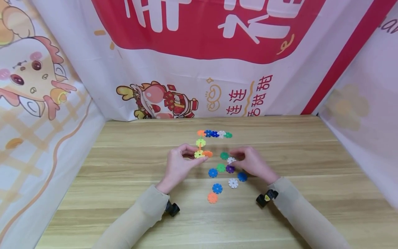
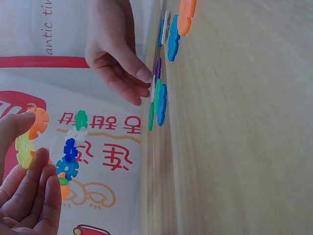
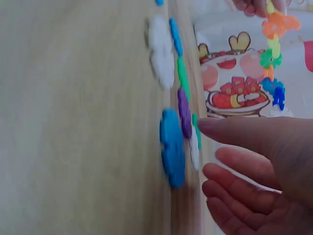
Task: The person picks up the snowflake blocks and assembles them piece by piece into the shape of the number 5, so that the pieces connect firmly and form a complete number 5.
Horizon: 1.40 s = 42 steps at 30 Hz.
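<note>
My left hand (image 1: pixel 178 166) pinches a chain of notched plastic snowflake discs (image 1: pixel 200 143) by its near end, where a yellow disc (image 2: pixel 24 149) joins an orange disc (image 2: pixel 39 123). From there the chain runs away through yellow, orange and blue pieces to a white and a green disc (image 1: pixel 228 135). My right hand (image 1: pixel 253 163) is low over the loose discs, thumb and fingers apart in the right wrist view. Its fingertips are right at a white disc (image 1: pixel 231 160), beside a purple disc (image 1: pixel 230 169) and a green disc (image 1: pixel 224 156).
More loose discs lie on the wooden table (image 1: pixel 124 207): a second green disc (image 1: pixel 221 167), several blue ones, another white disc (image 1: pixel 233 183) and an orange disc (image 1: pixel 212 197) nearest me. A printed cloth (image 1: pixel 174 65) hangs behind the table's far edge.
</note>
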{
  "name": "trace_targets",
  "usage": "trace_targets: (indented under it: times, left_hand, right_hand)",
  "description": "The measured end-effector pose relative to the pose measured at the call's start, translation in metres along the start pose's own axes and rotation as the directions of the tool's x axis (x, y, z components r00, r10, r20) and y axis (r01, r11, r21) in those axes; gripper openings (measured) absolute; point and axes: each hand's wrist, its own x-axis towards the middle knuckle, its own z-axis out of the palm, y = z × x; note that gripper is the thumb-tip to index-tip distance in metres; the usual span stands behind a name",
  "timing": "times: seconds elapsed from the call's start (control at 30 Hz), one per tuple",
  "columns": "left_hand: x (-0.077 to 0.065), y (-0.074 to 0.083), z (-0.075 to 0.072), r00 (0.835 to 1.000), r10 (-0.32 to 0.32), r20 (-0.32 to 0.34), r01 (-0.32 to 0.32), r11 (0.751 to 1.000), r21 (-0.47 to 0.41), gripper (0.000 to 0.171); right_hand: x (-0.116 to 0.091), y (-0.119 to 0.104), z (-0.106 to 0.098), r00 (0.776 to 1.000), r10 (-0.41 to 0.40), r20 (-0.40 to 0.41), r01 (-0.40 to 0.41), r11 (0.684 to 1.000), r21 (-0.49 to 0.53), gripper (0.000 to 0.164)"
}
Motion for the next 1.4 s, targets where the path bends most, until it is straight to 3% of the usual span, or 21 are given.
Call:
trace_targets:
  times: [0.2,0.4,0.53,0.73,0.97,1.13,1.4]
  left_hand:
    - [0.000,0.001,0.000,1.000,-0.006,-0.010,0.006,1.000,-0.003,0.030]
    - [0.001,0.001,0.001,1.000,0.004,-0.014,-0.004,1.000,0.008,0.031]
    - [0.001,0.000,0.001,1.000,0.013,-0.013,-0.013,1.000,0.007,0.031]
    - [0.001,-0.001,0.001,1.000,0.006,-0.012,-0.006,1.000,0.001,0.032]
    - [0.001,-0.002,0.000,1.000,0.003,-0.008,-0.003,1.000,0.001,0.032]
    - [0.000,-0.001,0.000,1.000,0.001,0.002,-0.001,1.000,0.008,0.032]
    - [-0.001,-0.001,0.001,1.000,0.009,0.000,-0.009,1.000,0.006,0.033]
  right_hand:
    - [0.003,0.005,-0.001,1.000,0.022,0.007,-0.021,0.996,-0.092,0.022]
    - [0.006,0.005,-0.002,0.996,0.073,0.041,-0.069,0.993,-0.093,0.018]
    - [0.006,0.005,-0.002,0.994,0.098,0.058,-0.095,0.994,-0.054,0.021]
    - [0.004,0.004,-0.002,0.996,0.066,0.053,-0.067,0.997,0.025,0.023]
    - [-0.003,-0.004,-0.006,0.999,0.038,-0.013,-0.037,0.994,0.105,0.008]
    - [-0.007,-0.014,-0.008,0.998,0.039,-0.042,-0.033,0.989,0.146,0.011]
    - [-0.012,-0.031,-0.007,0.997,-0.022,-0.072,0.038,0.972,0.233,0.017]
